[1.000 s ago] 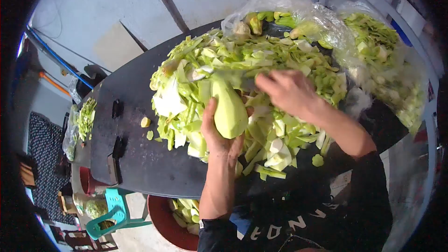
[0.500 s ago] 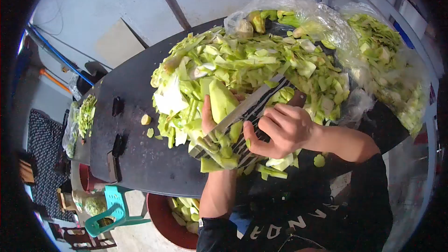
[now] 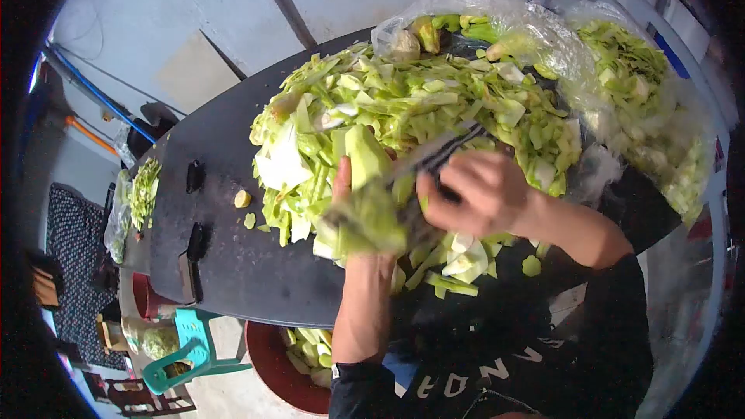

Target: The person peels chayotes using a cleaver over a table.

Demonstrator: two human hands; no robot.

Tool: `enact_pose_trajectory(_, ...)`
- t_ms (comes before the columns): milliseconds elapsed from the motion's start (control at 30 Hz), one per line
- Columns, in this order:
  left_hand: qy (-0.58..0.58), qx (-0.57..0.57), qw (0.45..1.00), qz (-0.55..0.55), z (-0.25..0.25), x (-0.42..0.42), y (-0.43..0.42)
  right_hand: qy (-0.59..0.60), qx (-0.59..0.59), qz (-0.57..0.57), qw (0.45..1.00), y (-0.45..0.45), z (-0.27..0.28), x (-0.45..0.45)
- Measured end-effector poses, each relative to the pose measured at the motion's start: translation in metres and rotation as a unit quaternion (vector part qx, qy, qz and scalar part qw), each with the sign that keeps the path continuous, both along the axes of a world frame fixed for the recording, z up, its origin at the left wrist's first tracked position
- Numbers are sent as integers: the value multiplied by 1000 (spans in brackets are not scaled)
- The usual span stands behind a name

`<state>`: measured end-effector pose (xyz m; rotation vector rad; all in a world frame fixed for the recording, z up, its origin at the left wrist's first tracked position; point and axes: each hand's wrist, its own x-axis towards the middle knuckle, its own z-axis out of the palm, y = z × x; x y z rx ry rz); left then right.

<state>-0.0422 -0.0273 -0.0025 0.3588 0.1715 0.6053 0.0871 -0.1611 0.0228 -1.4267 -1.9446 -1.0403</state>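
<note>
My left hand (image 3: 341,181) is wrapped round a thick, pale green peeled vegetable stem (image 3: 363,154), its thumb along the left side. Gripped in my right hand (image 3: 483,192) is a broad-bladed knife (image 3: 436,157), smeared by motion, its blade slanting across the stem. Green peel lies on and around the blade over my left wrist, blurred, so I cannot tell where the edge touches. Behind both hands a large heap of green peelings (image 3: 411,97) covers the table. Loose peel strips (image 3: 454,287) lie below my right hand.
The dark table (image 3: 233,279) bears black objects (image 3: 194,240) and a small cut piece (image 3: 242,199) at left. Unpeeled vegetables (image 3: 427,35) sit at the back, beside a clear plastic bag (image 3: 621,124) of peelings. A red tub (image 3: 268,372) and green stool (image 3: 194,334) stand below.
The knife and my right hand have shifted slightly up and to the right, and the blade is now blurred. Peel on the blade has moved; my left hand keeps its hold.
</note>
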Motion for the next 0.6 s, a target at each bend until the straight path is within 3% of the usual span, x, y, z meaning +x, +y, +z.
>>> enact_pose_trajectory(67,81,47,994,49,14,2,-13,71,-56,-90,992,13,-12,20)
enact_pose_trajectory(267,21,63,998,-19,-4,0,1,138,-140,-157,968,4,-10,21)
enact_pose_trajectory(333,-31,13,999,1,-11,2,9,139,-120,-144,972,2,-5,16)
enact_pose_trajectory(367,95,-27,990,98,16,9,-7,139,-120,-144,972,1,-3,14)
enact_pose_trajectory(400,95,-27,990,98,14,6,-7,84,-79,-111,987,1,-2,11)
enact_pose_trajectory(500,63,-18,996,64,13,2,-9,-4,-7,-38,999,1,-6,-2)
enact_pose_trajectory(533,-22,44,999,8,-10,1,6,-35,21,-1,999,1,-8,-7)
enact_pose_trajectory(600,-107,18,993,-56,-16,3,13,-27,41,52,997,5,-12,-16)
